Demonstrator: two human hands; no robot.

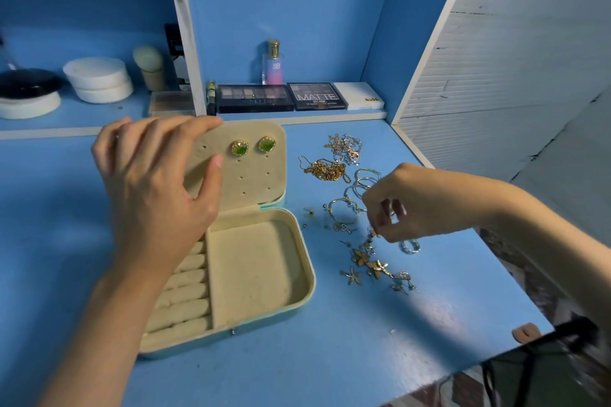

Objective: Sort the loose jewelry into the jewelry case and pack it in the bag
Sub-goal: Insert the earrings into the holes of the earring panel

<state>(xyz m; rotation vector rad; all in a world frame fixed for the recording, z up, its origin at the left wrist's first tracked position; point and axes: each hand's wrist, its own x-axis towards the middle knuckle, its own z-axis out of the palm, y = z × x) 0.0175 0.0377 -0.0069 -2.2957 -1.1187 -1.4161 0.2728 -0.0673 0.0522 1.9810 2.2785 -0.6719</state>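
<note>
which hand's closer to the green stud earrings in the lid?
Left. The left hand grips the lid panel, thumb just left of the green earrings. The right hand is off to the right, over the loose jewelry.

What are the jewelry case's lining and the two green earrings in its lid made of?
Case lining: seemingly beige velvety fabric, matte and fuzzy-looking. Green earrings: glossy green stones, glass or gem unclear, in shiny gold-toned metal rims.

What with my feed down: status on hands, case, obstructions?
Left hand grips lid, holding it up. Right hand curled over loose jewelry, grasp unclear. Case open, two green earrings pinned in lid. Nothing blocking.
</note>
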